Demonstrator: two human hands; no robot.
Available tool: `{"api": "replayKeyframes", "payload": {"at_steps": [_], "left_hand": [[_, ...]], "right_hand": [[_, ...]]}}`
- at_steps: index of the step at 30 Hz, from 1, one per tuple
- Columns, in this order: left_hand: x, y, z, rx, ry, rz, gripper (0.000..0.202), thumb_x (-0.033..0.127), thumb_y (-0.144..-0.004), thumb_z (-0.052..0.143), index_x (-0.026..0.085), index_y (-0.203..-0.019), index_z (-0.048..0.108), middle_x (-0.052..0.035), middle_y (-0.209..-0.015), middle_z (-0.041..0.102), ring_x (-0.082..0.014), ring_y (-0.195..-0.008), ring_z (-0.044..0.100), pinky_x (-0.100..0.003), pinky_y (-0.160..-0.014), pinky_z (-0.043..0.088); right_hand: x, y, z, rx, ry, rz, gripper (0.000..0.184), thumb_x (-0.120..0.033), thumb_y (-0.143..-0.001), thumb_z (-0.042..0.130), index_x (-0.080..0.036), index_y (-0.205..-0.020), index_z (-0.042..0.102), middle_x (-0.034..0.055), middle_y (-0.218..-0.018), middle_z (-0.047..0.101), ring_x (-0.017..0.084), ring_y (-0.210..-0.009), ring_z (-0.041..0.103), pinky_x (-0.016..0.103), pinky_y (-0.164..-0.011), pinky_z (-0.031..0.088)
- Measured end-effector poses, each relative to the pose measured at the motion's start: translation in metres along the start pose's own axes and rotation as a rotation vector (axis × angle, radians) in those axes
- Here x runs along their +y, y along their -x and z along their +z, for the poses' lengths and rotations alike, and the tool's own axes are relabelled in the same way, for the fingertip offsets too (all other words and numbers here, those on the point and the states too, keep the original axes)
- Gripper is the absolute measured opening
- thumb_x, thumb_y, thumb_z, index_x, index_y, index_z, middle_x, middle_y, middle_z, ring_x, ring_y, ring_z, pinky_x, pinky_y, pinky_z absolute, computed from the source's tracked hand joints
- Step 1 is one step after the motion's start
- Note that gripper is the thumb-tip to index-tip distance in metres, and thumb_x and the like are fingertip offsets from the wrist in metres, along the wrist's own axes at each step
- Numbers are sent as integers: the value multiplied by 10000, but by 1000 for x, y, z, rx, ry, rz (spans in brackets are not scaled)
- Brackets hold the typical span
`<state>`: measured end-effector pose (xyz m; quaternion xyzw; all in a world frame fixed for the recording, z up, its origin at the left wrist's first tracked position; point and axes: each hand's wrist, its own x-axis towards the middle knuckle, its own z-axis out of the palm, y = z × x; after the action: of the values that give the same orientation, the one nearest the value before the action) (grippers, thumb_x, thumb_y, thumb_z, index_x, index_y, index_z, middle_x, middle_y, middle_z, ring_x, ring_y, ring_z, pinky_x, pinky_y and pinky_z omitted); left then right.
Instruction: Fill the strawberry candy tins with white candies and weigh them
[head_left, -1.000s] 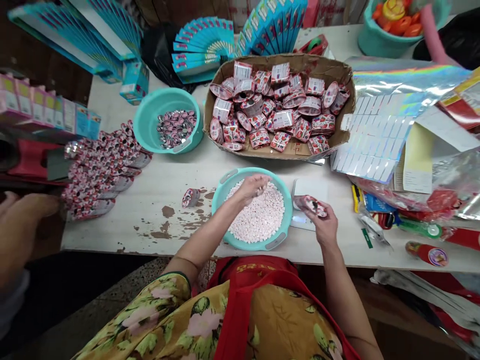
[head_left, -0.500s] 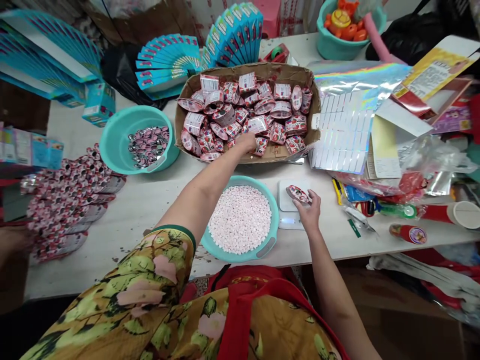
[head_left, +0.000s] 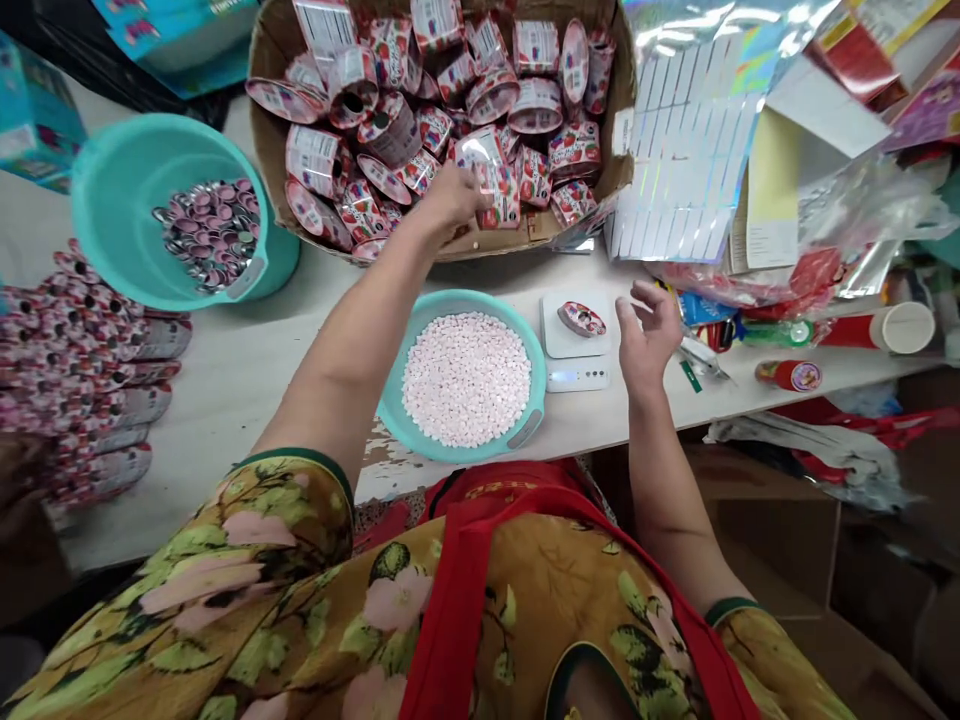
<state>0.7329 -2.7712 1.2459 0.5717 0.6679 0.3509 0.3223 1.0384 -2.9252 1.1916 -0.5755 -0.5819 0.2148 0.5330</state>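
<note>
In the cardboard box [head_left: 628,130] lie several small oval-ended red-and-white candy packets [head_left: 536,105]. My left hand [head_left: 450,200] reaches into the box's near side, fingers closed on the edge of a strawberry-print candy packet [head_left: 500,197]; the fingertips are partly hidden. Another candy packet [head_left: 581,319] lies on the white digital scale [head_left: 556,342], whose display is lit. Just right of the scale hovers my right hand [head_left: 649,335], open and holding nothing, fingers curved and apart. Between my arms stands a turquoise basin [head_left: 397,420] of small pale pink candies [head_left: 466,380].
To the left, a turquoise tub [head_left: 112,190] holds small pink-and-silver pieces. Stacked packets [head_left: 97,390] fill the table's left end. On the right are silvery label sheets [head_left: 675,170], plastic bags [head_left: 870,280] and a red jar [head_left: 789,375]. Another person's blurred hand [head_left: 22,465] shows at far left.
My right hand has let go of the candy packet, now resting on the scale, and moved off to the right. My left hand stays in the box, with a packet drawn slightly up. The view has shifted closer.
</note>
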Motion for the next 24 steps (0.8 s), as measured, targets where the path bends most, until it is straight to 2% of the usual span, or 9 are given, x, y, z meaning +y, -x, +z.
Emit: {"api": "replayKeyframes", "payload": {"at_steps": [2, 4, 7, 10, 13, 15, 18, 21, 24], "left_hand": [[15, 39, -20, -79, 88, 86, 279, 157, -951, 422, -30, -771, 522, 15, -727, 380, -126, -859, 602, -308, -808, 269], [28, 88, -24, -161, 277, 97, 216, 166, -898, 606, 31, -751, 523, 39, -672, 380, -60, -734, 564, -230, -760, 284], [30, 154, 1, -304, 558, -24, 291, 204, -791, 795, 103, -702, 537, 48, -600, 414, -23, -558, 458, -148, -586, 252], [7, 188, 35, -378, 824, -218, 360, 348, -788, 825, 149, -698, 538, 77, -514, 334, -19, -425, 292, -171, -457, 156], [-25, 196, 57, -341, 934, -445, 433, 483, -812, 775, 164, -686, 511, 66, -529, 383, -23, -393, 268, -188, -420, 98], [-39, 194, 67, -327, 823, -491, 426, 491, -854, 719, 160, -665, 527, 55, -527, 404, -34, -394, 264, -199, -422, 107], [-37, 183, 90, -316, 481, -191, 268, 339, -881, 694, 161, -697, 618, 38, -527, 435, -81, -470, 364, -208, -489, 225], [-12, 166, 128, -309, 100, 133, 129, 131, -817, 728, 186, -740, 640, 36, -539, 413, -131, -605, 481, -229, -580, 250], [16, 151, 156, -334, -81, 149, 225, 25, -853, 638, 184, -706, 576, 46, -529, 320, -134, -643, 513, -255, -602, 225]], "right_hand": [[-17, -4, 14, -95, -147, 10, 566, -615, -888, 611, -283, -1343, 554, 88, -1340, 578, 255, -1253, 597, 466, -1022, 559], [-33, -3, 30, -242, -296, 38, 720, -676, -861, 617, -300, -1451, 449, 92, -1413, 547, 270, -1295, 583, 473, -1010, 569], [-47, 6, 47, -413, -431, 111, 842, -711, -800, 669, -297, -1481, 400, 82, -1374, 601, 261, -1268, 609, 447, -989, 590], [-40, 19, 34, -395, -443, 192, 795, -637, -754, 759, -288, -1411, 477, 68, -1293, 666, 244, -1206, 651, 408, -977, 602], [-15, 32, -8, -196, -410, 287, 723, -518, -701, 830, -254, -1314, 553, 70, -1248, 691, 238, -1141, 687, 415, -979, 598], [6, 43, -40, -22, -381, 376, 703, -454, -640, 872, -226, -1242, 589, 71, -1209, 707, 232, -1090, 707, 427, -978, 594], [32, 64, -73, 163, -326, 501, 700, -409, -568, 899, -195, -1170, 613, 74, -1144, 728, 228, -1019, 722, 432, -926, 608], [45, 86, -83, 202, -319, 596, 704, -386, -544, 901, -177, -1157, 624, 79, -1099, 737, 215, -955, 727, 399, -849, 624], [47, 100, -79, 183, -366, 646, 672, -344, -541, 902, -177, -1141, 648, 57, -1050, 741, 179, -878, 726, 345, -792, 627]]}}
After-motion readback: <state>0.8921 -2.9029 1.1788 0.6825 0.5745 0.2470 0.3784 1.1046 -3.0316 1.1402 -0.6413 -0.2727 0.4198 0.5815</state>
